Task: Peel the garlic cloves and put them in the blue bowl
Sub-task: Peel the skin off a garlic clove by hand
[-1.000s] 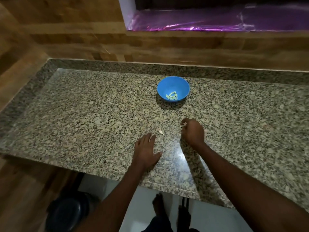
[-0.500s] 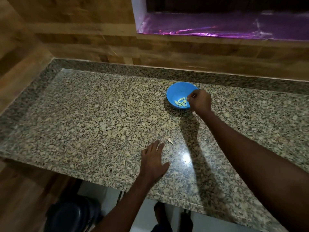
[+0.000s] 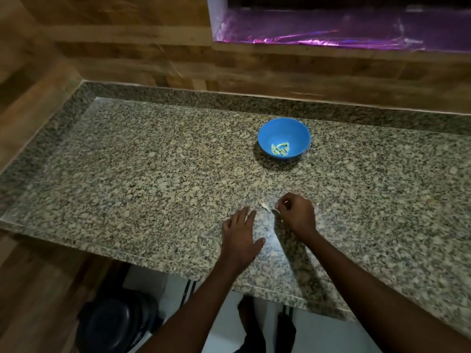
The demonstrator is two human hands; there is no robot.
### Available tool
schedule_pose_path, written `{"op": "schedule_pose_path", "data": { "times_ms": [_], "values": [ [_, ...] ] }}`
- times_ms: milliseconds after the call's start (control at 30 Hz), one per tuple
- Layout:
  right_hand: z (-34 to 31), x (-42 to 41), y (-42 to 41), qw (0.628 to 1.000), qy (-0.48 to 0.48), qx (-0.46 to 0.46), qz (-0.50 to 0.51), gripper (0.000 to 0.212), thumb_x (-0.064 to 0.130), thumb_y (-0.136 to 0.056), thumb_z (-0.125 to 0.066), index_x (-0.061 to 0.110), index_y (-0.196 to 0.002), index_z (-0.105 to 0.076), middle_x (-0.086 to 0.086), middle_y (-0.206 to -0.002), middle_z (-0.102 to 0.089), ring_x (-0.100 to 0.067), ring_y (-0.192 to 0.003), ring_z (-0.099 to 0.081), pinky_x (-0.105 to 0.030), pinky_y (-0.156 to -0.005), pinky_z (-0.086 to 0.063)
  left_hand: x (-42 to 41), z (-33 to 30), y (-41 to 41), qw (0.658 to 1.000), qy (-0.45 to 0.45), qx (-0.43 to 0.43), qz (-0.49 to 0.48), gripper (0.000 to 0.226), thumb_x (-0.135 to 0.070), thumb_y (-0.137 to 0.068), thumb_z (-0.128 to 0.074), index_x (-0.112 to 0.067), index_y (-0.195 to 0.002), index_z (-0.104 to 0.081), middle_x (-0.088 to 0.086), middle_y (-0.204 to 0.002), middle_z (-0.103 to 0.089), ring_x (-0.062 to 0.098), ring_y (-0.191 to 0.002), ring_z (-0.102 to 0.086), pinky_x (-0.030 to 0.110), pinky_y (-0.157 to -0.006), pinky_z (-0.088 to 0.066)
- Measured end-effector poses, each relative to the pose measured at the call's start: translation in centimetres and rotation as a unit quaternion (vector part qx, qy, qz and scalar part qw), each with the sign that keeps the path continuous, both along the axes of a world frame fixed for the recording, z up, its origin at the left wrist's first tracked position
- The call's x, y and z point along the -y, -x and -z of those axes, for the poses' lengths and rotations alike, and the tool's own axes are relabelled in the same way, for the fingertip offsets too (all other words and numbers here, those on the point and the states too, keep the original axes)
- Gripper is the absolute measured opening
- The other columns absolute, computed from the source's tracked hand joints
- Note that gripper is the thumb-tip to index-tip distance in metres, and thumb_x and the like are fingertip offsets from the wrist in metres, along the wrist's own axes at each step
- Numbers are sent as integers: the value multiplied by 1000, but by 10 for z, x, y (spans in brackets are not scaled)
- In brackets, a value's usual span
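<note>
now right hand [image 3: 297, 212] pinches a small pale garlic clove [image 3: 276, 211]; left hand [image 3: 240, 231] flat, fingers straight, on speckled granite table [image 3: 153, 174]. clove could slip, vanishing against the speckle.

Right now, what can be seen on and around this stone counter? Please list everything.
speckled granite countertop: one, grey and beige, fills the middle of the view
round blue plastic bowl: one, blue, on the counter, toward the back
peeled garlic cloves: several, pale yellow, inside the bowl
loose pale garlic piece: one, off-white, on the counter between the hands
wood-patterned wall: brown, behind and to the left of the counter
shiny purple sheet: one, purple, in the recess above the wall
dark round container: one, black, on the floor under the counter
left hand: flat on the counter
right hand: fingers curled, pinching a small pale piece
</note>
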State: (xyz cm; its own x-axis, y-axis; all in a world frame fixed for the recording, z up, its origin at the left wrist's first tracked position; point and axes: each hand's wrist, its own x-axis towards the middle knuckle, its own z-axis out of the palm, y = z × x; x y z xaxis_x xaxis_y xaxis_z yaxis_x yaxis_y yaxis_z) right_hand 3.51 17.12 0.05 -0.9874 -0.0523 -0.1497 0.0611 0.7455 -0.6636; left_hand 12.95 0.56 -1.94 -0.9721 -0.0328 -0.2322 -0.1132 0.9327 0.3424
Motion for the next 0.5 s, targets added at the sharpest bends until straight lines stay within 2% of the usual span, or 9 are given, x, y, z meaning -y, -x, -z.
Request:
{"op": "schedule_pose_path", "data": {
  "times_ms": [133, 233, 300, 400, 433, 500],
  "values": [
    [7, 17, -11, 993, -61, -45, -95, 21, 38, -80, -76, 22, -85, -64, 1, -82, -61, -19, -73, -58, -33, -61, -44, 0, -1, 0, 1000, 1, -4, 3, 82, -55, -91, -57, -26, -158, -21, 0, -167, -13, 25, -152, -13, 50, -116, -15],
    [9, 27, -10, 988, -90, -69, -105, 18, 33, -83, -73, 22, -84, -59, -2, -83, -58, -25, -75, -60, -34, -61, -44, 0, -2, 0, 1000, -2, -8, 4, 81, -52, -90, -59, -26, -158, -23, 0, -166, -17, 25, -151, -16, 50, -115, -18],
    [8, 28, -8, 988, -89, -70, -102, 12, 28, -85, -70, 20, -84, -61, -4, -84, -60, -28, -77, -62, -34, -63, -45, 1, -5, 3, 1000, -21, -15, -9, 73, -48, -90, -61, -26, -154, -32, 0, -162, -25, 24, -147, -23, 50, -113, -22],
    [6, 24, -8, 987, -99, -59, -115, 11, 23, -84, -68, 21, -78, -59, -4, -83, -60, -28, -76, -61, -35, -61, -45, 6, -10, 17, 992, -94, -49, -69, 45, -36, -91, -65, -21, -132, -60, 1, -140, -55, 24, -128, -48, 46, -106, -38],
    [5, 22, -9, 984, -112, -53, -125, 12, 21, -83, -68, 22, -76, -57, -3, -83, -61, -28, -76, -61, -35, -61, -46, 9, -12, 23, 984, -129, -67, -100, 36, -31, -90, -67, -19, -124, -66, 2, -128, -63, 23, -118, -56, 45, -101, -45],
    [4, 16, -11, 979, -135, -44, -146, 12, 17, -81, -67, 21, -78, -56, -3, -84, -61, -29, -78, -61, -35, -61, -45, 10, -19, 34, 968, -191, -86, -141, 31, -18, -90, -68, -14, -121, -69, 5, -116, -70, 23, -106, -64, 41, -94, -53]
  ]
}}
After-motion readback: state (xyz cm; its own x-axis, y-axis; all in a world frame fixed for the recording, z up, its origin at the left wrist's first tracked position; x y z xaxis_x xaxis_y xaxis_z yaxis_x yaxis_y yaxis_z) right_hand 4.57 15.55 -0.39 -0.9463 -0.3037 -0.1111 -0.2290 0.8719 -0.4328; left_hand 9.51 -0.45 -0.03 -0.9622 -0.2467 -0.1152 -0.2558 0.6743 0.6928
